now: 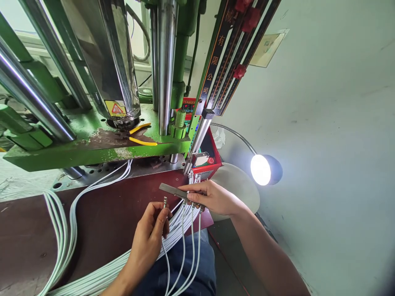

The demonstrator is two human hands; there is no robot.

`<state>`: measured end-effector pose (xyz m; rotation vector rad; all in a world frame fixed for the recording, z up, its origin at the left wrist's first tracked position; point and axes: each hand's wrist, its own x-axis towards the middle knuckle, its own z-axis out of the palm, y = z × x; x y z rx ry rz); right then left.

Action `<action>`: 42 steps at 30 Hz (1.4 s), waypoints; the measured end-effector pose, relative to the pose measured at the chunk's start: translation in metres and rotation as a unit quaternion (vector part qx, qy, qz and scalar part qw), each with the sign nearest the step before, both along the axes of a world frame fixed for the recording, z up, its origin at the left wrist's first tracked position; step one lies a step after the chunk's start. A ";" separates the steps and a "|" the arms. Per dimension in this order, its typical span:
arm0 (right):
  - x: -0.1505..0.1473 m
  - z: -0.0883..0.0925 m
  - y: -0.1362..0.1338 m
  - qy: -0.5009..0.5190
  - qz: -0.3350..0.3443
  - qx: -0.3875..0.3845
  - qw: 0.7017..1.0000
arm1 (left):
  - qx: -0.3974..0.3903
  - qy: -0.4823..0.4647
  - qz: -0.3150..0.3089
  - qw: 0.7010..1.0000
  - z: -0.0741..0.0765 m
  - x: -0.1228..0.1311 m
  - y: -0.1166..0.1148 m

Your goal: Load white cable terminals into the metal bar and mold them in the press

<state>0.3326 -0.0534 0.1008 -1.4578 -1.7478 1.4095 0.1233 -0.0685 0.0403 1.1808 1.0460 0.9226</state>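
Observation:
My left hand [152, 228] pinches a white cable just below its small metal connector [165, 200], which points upward. To its right, my right hand [212, 198] grips a flat metal bar [169, 189] whose bare end reaches left over the connector. Several white cables [193, 230] hang down from the bar's underside, their ends partly hidden by my right fingers. Behind and below both hands lies a thick bundle of white cables [101, 269] across the brown tabletop [105, 222].
A green press [148, 150] with steel columns stands in front, yellow-handled pliers [143, 142] lying on its plate. At right are a red control box [210, 166] and a lit lamp [261, 169] by the wall. More white cables [72, 213] run from the press down the left.

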 end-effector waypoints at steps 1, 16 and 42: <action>-0.001 -0.001 0.000 -0.001 -0.003 0.001 1.000 | 0.014 0.009 -0.005 1.000 0.000 0.000 0.000; -0.022 -0.002 0.003 0.019 -0.005 0.022 1.000 | -0.048 -0.102 -0.029 0.993 0.008 -0.006 0.003; -0.021 0.003 0.005 -0.040 0.036 0.041 0.998 | -0.156 -0.051 -0.096 0.982 0.016 -0.006 0.016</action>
